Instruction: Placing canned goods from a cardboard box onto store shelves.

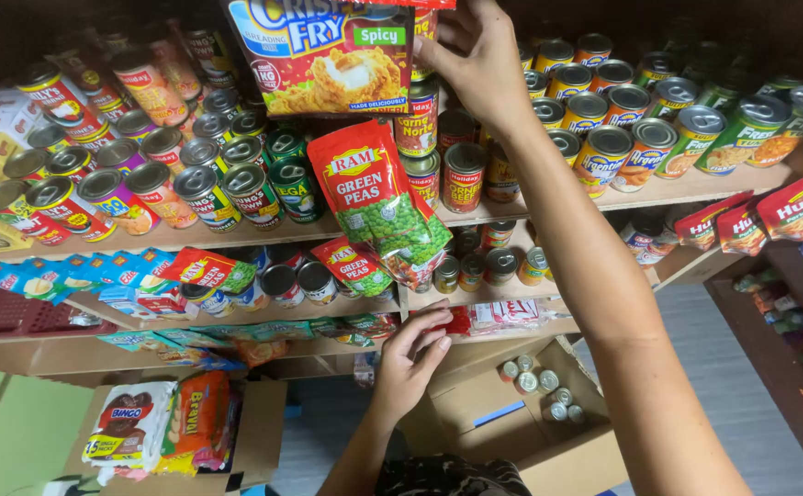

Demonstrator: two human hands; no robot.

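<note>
At the far left we see a wooden shelf (pixel 236 237) packed with tilted tin cans with red and green labels (pixel 190 179), and below it an open cardboard box (pixel 259 413) holding white and orange snack packs (pixel 158 422). Moving right, a red plastic pouch of green peas (pixel 378 197) hangs in front of the shelves, under a large red and orange breading-mix pack (pixel 328 55) at the top. Our left hand (pixel 410 363) reaches low toward a red and white packet (pixel 488 317) on a lower shelf; its fingers (pixel 433 321) are loosely spread, touching the packet's edge, gripping nothing that we can make out. Higher up, our right hand (pixel 475 55) holds the right edge of the breading-mix pack, fingers pinched on it, in front of stacked cans of corned beef (pixel 464 174). Beneath the right arm a second open cardboard box (pixel 502 432) holds several small silver-topped cans (pixel 539 386). Farther right, orange-labelled cans (pixel 603 147) fill the upper shelf, with red sauce pouches (pixel 769 216) beside them.
</note>
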